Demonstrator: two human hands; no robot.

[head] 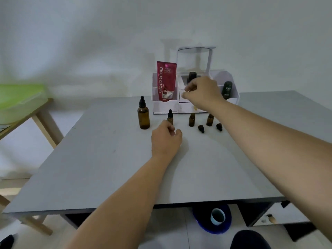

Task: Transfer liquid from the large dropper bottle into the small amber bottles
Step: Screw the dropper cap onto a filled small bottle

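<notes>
Left hand [166, 140] curled before capped small bottle [170, 116]; right hand [203, 94] bunched above open bottles [191, 121]; fingers' grips unclear

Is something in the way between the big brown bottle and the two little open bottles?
Yes. A small capped amber bottle stands between the large dropper bottle and the open small amber bottles. The left hand sits just in front of it. Lifting the dropper over them would probably clear both.
</notes>
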